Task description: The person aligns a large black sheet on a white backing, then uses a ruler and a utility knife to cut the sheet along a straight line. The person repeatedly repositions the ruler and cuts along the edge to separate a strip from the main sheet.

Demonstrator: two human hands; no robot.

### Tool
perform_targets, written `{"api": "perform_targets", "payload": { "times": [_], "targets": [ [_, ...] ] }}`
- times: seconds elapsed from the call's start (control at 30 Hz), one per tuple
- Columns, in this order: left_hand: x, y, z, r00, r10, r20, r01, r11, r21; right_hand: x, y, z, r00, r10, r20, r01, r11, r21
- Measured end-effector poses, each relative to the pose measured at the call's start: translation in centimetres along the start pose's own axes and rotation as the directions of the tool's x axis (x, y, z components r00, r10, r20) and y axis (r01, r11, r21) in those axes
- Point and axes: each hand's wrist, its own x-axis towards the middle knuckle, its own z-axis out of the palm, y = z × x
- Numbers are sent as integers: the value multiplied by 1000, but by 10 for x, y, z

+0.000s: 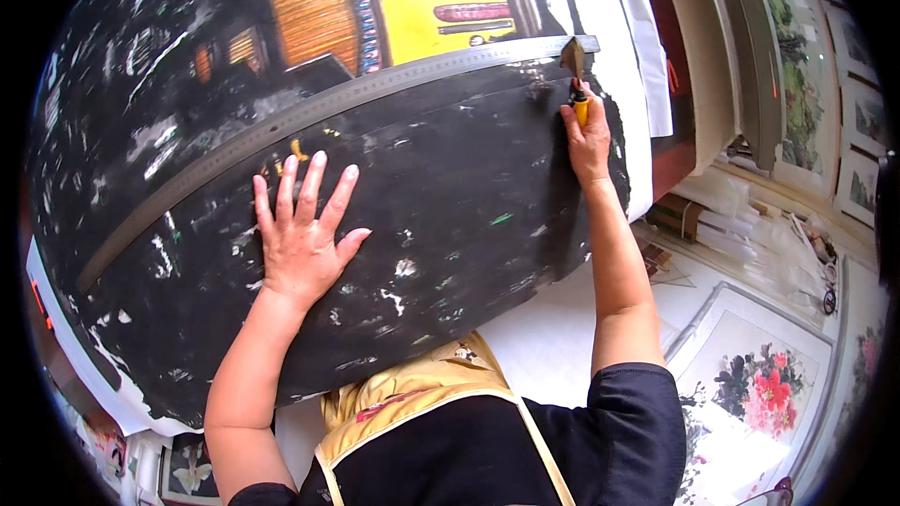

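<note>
My left hand (305, 234) lies open with spread fingers on a large black painted sheet (441, 215) marked with white streaks, just below a long metal ruler (384, 84). Small orange-yellow marks show near my fingertips. My right hand (588, 136) grips a yellow-handled tool (579, 109); its dark brownish head is over the ruler's right end, too small to identify surely. Above the ruler, the artwork (436, 9) shows yellow, pink and orange shapes. A thin faint line runs across the black area below the ruler.
A red-brown surface (675, 164) with white paper (656, 103) lies at the right. Beyond are framed landscape pictures (797, 94), wrapped rolls (722, 225) and a framed red flower painting (759, 389). A framed picture (187, 468) stands at the lower left. My yellow apron faces the sheet's near edge.
</note>
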Motion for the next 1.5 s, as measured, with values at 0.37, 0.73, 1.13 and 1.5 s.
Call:
{"api": "perform_targets", "payload": {
  "times": [0.37, 0.73, 1.13, 1.5],
  "targets": [
    [2, 4, -3, 1000, 4, 8, -4, 999, 34, -81, -50, -159, 918, 392, -69, -380, 915, 138],
    [2, 2, -2, 1000, 17, -8, -17, 1000, -15, -102, -210, -102, 711, 332, 620, -703, 367, 610],
    [2, 1, 3, 999, 33, -26, -33, 999, -5, -9, -24, -11, 884, 445, 144, -413, 597, 688],
    [-1, -3, 2, 1000, 8, -29, -9, 1000, -29, -60, -182, 63, 833, 386, 395, -497, 210, 842]
  ]
}}
